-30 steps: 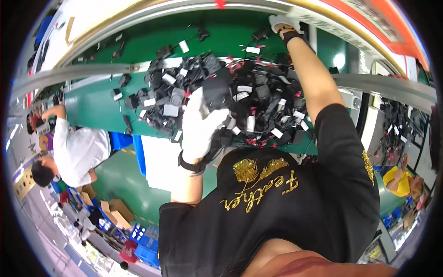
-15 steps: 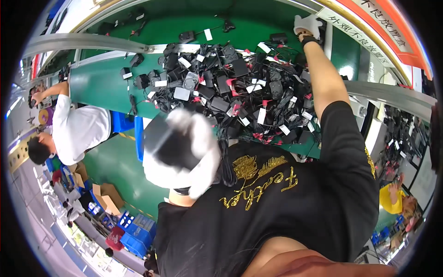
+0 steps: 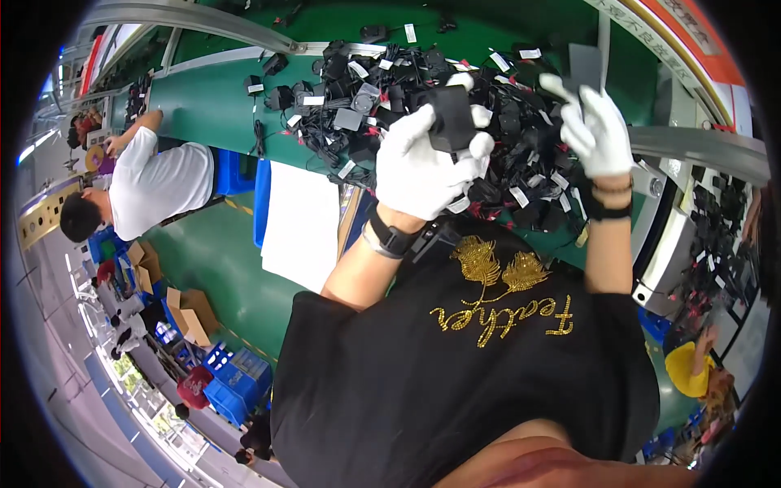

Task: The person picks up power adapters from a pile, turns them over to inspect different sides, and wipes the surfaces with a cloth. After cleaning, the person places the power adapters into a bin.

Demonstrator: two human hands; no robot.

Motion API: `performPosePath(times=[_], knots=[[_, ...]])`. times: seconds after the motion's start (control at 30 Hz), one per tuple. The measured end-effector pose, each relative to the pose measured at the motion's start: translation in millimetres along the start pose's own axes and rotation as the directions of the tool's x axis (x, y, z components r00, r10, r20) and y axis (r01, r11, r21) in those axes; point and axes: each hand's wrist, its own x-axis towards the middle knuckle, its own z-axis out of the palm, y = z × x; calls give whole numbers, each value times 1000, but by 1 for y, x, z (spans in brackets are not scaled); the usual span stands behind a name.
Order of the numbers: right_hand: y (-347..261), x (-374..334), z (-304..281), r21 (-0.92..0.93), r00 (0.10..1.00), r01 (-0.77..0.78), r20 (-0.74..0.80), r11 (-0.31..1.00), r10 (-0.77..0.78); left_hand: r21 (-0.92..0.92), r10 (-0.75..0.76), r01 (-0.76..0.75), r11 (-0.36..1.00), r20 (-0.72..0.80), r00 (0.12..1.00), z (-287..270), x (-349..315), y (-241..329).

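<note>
The left hand (image 3: pixel 423 167), in a white glove, is raised above the near edge of the green desk (image 3: pixel 211 106), and its fingers are clamped around a black power adapter (image 3: pixel 451 122), a small blocky thing held up over the heap of like adapters and cords (image 3: pixel 488 106) that covers the middle of the desk. It looks stiff, hard-shelled and fairly light, smooth enough to slip in cloth gloves, so the flat sides of the block seem the best place to grip; any trailing cord would likely snag in the tangle. The left forearm rises steeply from the lower edge, wrist bent back, a dark watch (image 3: pixel 394 238) at the wrist. The right hand (image 3: pixel 598 130), also gloved, is lifted beside it, fingers spread apart and upward; whether they touch the grey flat piece (image 3: pixel 584 69) above them I cannot tell. Another person in a white shirt (image 3: pixel 159 183) leans at the desk's left end.
</note>
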Motion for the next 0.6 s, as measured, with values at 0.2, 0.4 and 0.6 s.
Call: performPosePath(times=[0.2,0.4,0.6], knots=[[17,-84,42,281,966,190,115,941,-230,62,-85,81,995,58,995,-7,11,-34],[31,-106,62,-559,908,197,-206,806,-365,661,69,-23,750,-44,997,-5,5,-60],[64,-100,46,-946,650,254,12,202,-760,858,362,-110,502,-93,928,-7,5,-83]])
